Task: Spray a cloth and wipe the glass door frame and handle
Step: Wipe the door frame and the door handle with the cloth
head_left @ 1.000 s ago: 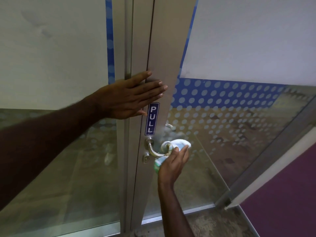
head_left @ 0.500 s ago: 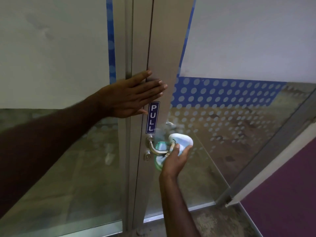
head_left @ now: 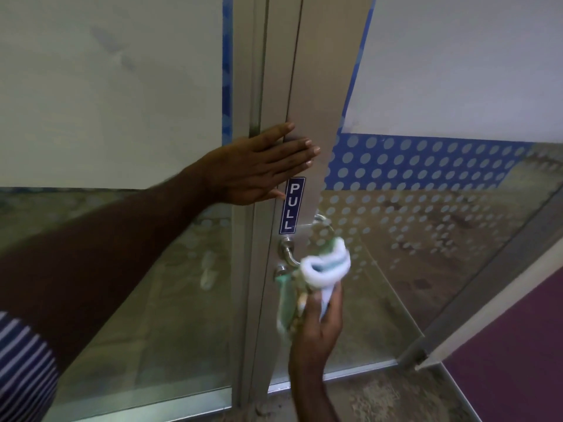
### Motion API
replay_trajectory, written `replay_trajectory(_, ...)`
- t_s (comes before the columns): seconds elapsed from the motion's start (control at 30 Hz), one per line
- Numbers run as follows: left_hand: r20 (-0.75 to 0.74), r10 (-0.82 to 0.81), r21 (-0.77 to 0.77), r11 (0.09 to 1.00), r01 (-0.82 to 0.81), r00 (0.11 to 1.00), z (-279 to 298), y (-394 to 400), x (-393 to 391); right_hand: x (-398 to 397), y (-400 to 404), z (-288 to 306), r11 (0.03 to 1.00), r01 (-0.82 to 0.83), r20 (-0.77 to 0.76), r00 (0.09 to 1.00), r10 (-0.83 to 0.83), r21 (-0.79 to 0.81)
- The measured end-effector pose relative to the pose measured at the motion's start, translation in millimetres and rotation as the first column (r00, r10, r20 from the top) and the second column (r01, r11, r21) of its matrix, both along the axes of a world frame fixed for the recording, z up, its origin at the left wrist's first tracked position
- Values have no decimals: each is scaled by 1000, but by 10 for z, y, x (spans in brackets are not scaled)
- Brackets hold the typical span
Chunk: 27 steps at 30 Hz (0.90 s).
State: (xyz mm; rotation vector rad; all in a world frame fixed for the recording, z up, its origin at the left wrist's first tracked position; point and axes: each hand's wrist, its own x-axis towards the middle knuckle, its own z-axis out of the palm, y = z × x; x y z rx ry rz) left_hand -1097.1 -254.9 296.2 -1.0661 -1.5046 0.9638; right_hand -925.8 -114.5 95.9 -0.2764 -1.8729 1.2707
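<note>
Left hand [head_left: 259, 166] lies flat and spread on the frame [head_left: 313, 86]; right hand [head_left: 316, 327] grips the cloth [head_left: 324, 268] against the handle [head_left: 288, 254], glass [head_left: 426, 239] at right.

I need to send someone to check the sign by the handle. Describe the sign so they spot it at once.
Start at the metal door frame between the two glass panes. Partway down it, just under the left hand pressed flat there and above the curved door handle, sits the PULL sticker. It is a narrow dark blue strip with white letters stacked vertically.

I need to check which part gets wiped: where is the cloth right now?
In the head view, the cloth sits lower centre, bunched in the right hand against the door handle, just below the PULL sign.
</note>
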Motion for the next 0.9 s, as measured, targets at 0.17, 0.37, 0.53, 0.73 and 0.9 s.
replay_trajectory(0.17,48,-14,-15,1000,14,999,-5,-23,-15,-538,205,138,651,-111,212,974,-79,751)
replay_trajectory(0.37,85,-32,-3,999,33,996,-18,-27,-31,-540,333,-51,240,-133,176,969,-170,962)
replay_trajectory(0.53,117,-47,25,999,44,992,-17,-28,-50,-542,836,14,37,-120,119,993,23,992)
replay_trajectory(0.73,118,-46,26,999,43,992,-3,-31,-36,-597,1523,455,20,-293,292,956,39,956)
replay_trajectory(0.9,109,-49,22,999,47,993,7,-36,-54,-566,1543,534,301,-151,180,981,-70,942)
